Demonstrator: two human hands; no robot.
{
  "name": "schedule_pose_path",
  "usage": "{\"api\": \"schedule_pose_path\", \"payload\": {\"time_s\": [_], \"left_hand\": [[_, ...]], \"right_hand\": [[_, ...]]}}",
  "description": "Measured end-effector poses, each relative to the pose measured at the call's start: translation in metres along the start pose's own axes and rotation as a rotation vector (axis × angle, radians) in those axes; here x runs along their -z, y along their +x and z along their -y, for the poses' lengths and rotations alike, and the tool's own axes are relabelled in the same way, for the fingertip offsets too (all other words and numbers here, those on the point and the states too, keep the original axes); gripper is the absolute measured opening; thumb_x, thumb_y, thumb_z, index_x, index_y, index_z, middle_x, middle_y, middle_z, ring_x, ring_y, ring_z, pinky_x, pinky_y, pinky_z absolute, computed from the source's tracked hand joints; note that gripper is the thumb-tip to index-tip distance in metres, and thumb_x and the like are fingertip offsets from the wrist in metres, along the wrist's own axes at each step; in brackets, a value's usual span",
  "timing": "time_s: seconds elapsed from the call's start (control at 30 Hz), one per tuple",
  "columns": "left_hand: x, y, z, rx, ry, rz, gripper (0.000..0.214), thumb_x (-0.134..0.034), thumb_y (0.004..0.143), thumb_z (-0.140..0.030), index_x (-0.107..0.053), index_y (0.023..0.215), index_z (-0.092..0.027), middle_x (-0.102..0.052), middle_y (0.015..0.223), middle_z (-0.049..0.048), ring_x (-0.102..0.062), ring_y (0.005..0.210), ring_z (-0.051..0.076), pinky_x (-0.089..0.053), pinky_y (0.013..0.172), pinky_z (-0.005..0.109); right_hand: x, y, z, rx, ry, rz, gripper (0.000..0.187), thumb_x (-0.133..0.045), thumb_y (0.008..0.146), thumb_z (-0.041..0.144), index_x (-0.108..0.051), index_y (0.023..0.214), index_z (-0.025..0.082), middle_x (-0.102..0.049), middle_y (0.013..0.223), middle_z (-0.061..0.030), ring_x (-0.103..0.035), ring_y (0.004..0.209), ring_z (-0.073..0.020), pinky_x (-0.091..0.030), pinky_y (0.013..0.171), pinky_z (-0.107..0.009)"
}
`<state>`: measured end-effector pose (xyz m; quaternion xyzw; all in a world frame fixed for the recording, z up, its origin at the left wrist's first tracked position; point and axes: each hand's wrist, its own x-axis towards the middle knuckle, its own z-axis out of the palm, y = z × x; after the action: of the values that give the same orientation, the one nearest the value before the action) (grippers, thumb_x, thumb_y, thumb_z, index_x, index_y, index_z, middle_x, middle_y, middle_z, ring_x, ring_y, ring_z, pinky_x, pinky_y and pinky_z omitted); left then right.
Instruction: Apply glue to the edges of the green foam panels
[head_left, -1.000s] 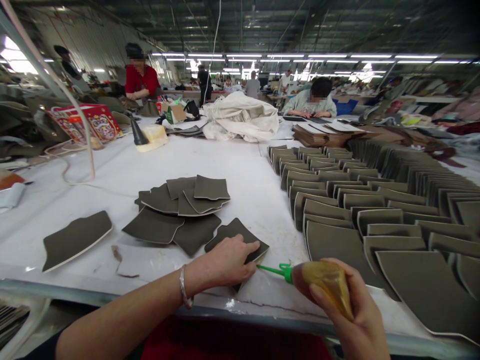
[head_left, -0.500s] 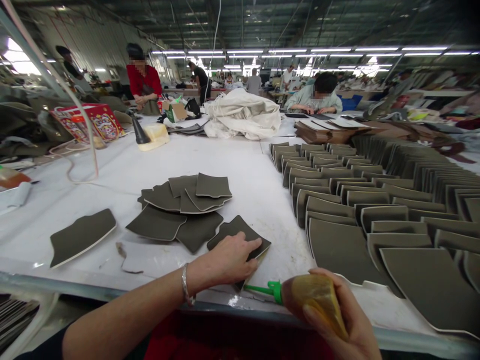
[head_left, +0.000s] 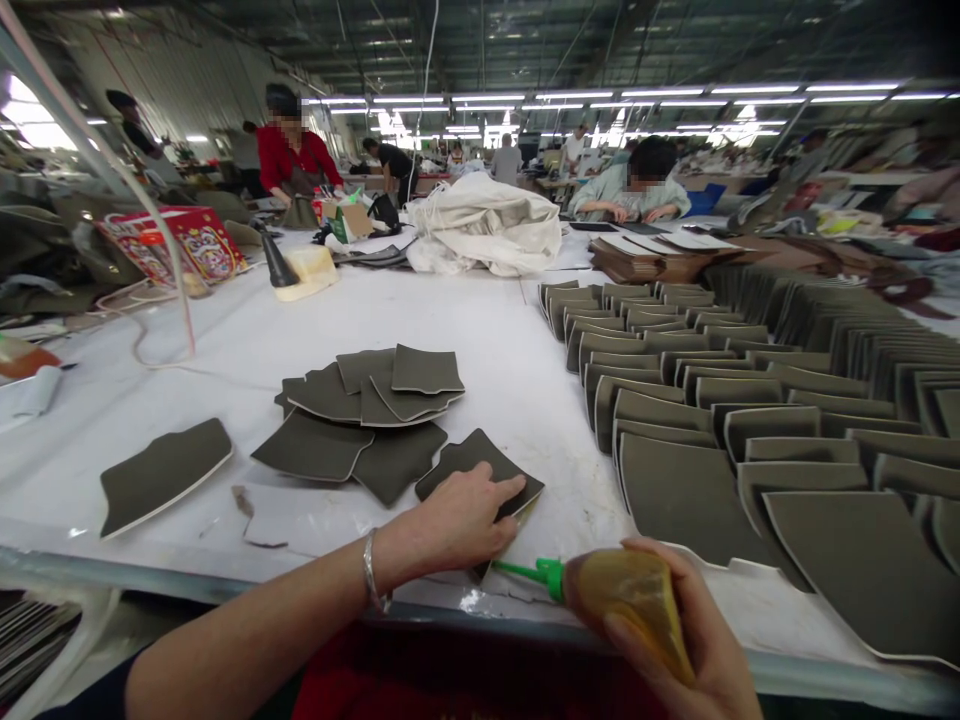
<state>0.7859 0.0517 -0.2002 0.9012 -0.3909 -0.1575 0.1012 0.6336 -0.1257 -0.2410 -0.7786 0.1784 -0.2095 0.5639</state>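
Note:
My left hand lies on a dark olive cut piece near the front edge of the white table, fingers pressing it down. A silver bangle sits on that wrist. My right hand is wrapped round a yellowish squeeze bottle with a green nozzle. The nozzle tip points left at the lower edge of the piece, just below my left fingers.
A loose pile of olive pieces lies left of the held piece, one more further left. Overlapping rows of the same pieces fill the right side. A white sack, a red box and seated workers are at the back.
The bottle's nozzle has slid leftward and down along the piece's lower edge, most of it in the first half second. My left hand has stayed on the piece.

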Motion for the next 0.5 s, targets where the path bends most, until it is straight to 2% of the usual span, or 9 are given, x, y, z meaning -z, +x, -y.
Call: {"api": "schedule_pose_path", "payload": {"time_s": [0.1,0.2,0.3,0.5], "left_hand": [[0.000,0.001,0.000,0.004,0.002,0.011,0.055,-0.043,0.089,-0.032,-0.041,0.144,-0.030,-0.057,0.102,0.0095,-0.065,0.085,0.027,-0.050,0.078,0.037],[-0.001,0.001,0.000,0.011,0.001,0.012,0.054,-0.042,0.090,-0.034,-0.041,0.144,-0.030,-0.057,0.102,0.0093,-0.065,0.085,0.027,-0.049,0.078,0.037],[-0.001,0.001,0.000,0.012,-0.007,0.009,0.053,-0.041,0.090,-0.035,-0.043,0.143,-0.031,-0.057,0.102,0.0093,-0.065,0.086,0.027,-0.049,0.078,0.037],[-0.001,0.002,0.002,0.004,-0.019,0.018,0.056,-0.043,0.088,-0.031,-0.043,0.144,-0.029,-0.058,0.103,0.0097,-0.065,0.085,0.028,-0.050,0.078,0.038]], "right_hand": [[0.001,0.001,-0.001,-0.006,0.007,0.041,0.049,-0.066,0.078,0.054,-0.053,0.115,0.026,-0.059,0.111,-0.0034,-0.057,0.099,-0.0254,-0.043,0.085,-0.031],[0.008,0.012,-0.006,-0.019,-0.061,-0.048,0.053,-0.068,0.076,0.055,-0.051,0.118,0.026,-0.058,0.110,-0.0034,-0.057,0.098,-0.0255,-0.043,0.086,-0.034],[0.012,0.017,-0.010,0.043,-0.145,-0.115,0.059,-0.072,0.072,0.055,-0.052,0.118,0.026,-0.059,0.110,-0.0041,-0.057,0.098,-0.0270,-0.044,0.084,-0.035],[0.005,0.007,-0.006,-0.009,-0.014,0.040,0.049,-0.067,0.076,0.055,-0.055,0.114,0.026,-0.059,0.113,-0.0028,-0.057,0.101,-0.0251,-0.042,0.089,-0.033]]}}
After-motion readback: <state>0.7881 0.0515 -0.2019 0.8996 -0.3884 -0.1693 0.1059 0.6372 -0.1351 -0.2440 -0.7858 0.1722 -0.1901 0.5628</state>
